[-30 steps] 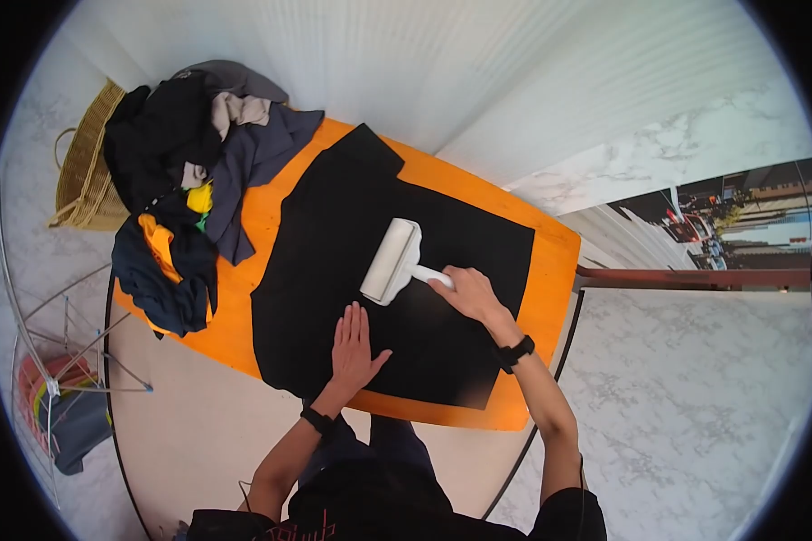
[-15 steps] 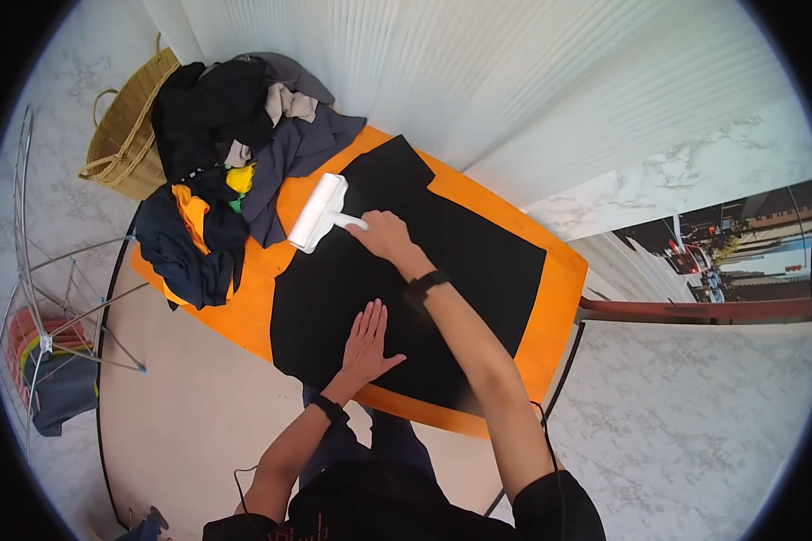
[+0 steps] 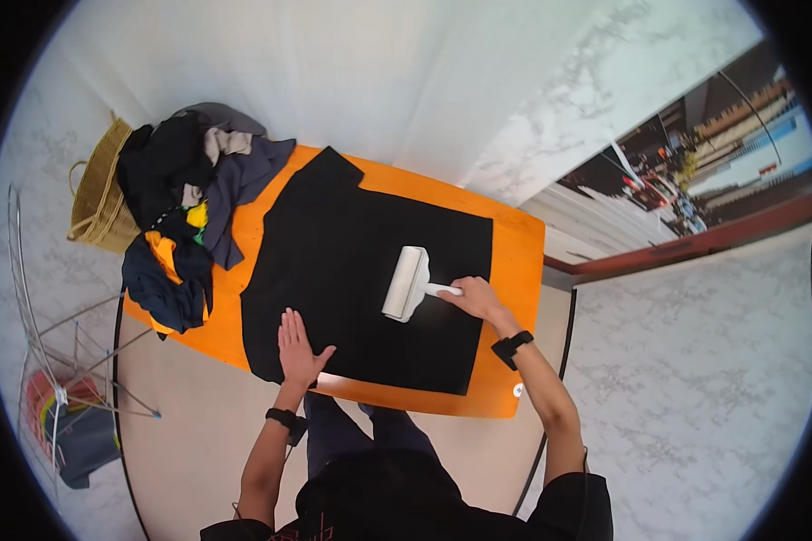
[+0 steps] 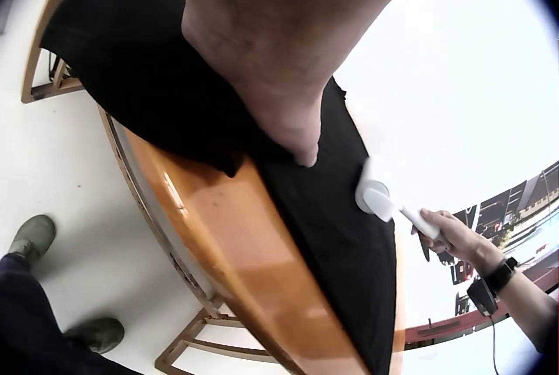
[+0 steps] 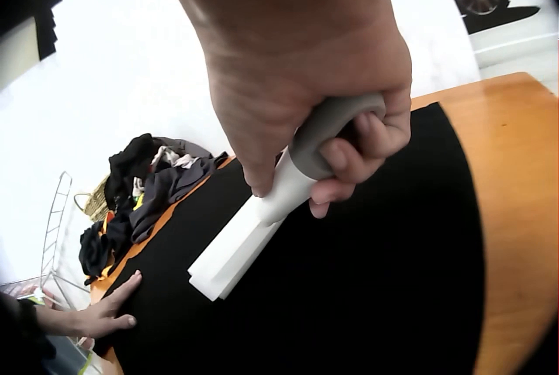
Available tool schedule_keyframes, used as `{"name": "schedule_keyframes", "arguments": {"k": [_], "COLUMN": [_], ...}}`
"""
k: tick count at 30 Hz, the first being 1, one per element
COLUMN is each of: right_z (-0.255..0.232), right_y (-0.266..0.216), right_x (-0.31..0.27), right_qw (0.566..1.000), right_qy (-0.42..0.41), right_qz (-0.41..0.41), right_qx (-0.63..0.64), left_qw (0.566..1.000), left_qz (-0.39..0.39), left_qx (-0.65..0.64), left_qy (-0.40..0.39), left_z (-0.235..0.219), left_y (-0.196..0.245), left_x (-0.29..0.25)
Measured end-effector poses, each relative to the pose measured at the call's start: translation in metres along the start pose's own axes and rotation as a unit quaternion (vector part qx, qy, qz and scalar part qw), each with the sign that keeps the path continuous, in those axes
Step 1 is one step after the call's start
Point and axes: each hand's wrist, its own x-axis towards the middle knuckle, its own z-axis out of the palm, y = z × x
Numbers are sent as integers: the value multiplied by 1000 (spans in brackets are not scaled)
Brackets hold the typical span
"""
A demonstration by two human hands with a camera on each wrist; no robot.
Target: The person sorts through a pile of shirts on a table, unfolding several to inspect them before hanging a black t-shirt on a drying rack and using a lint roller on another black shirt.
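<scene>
A black T-shirt (image 3: 352,270) lies spread flat over an orange tabletop (image 3: 520,261). My right hand (image 3: 475,298) grips the handle of a white lint roller (image 3: 407,283), fingers curled round its grey end in the right wrist view. The roller head lies over the lower half of the shirt, toward the hem. My left hand (image 3: 303,350) rests flat on the shirt near the table's front edge, fingers straight and thumb spread. In the left wrist view the left forearm and hand cover part of the shirt, and most of the fingers are hidden.
A heap of dark clothes (image 3: 167,171) with yellow and orange pieces fills the table's left end, beside a wicker basket (image 3: 104,189). A metal drying rack (image 3: 61,395) with hangers stands at the left. A wall and curtain border the far side.
The lint roller went up toward the shirt's shoulder area, then came back right to the lower part. The left hand shifted slightly left along the near side, still flat.
</scene>
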Motion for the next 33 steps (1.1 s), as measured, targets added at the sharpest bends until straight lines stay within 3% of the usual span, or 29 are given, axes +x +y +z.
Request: {"name": "schedule_keyframes", "arguments": {"k": [11,14,17,18,23,25,33], "right_z": [-21,-30,-33,-32,-18,-8,56], "right_y": [146,166,172,171,107,71,-63], "right_x": [-114,-141,-162,-166,-136,-111,2], "right_qw": [993,989,986,986,990,995,993], "right_qy": [46,45,55,67,62,52,47], "right_qz": [108,138,154,154,125,77,-111], "right_qx": [-8,-26,-25,-19,16,23,-13], "left_qw": [998,998,999,997,967,961,924], "left_qz": [-7,-17,16,61,226,243,339], "left_qx": [54,58,44,33,-56,-51,-87], "left_qy": [-25,-34,-6,-17,-105,-124,-154], "left_z": [0,-1,-2,1,29,41,49], "left_y": [6,11,27,39,109,125,132], "left_x": [2,0,-5,-9,-43,-55,-79]}}
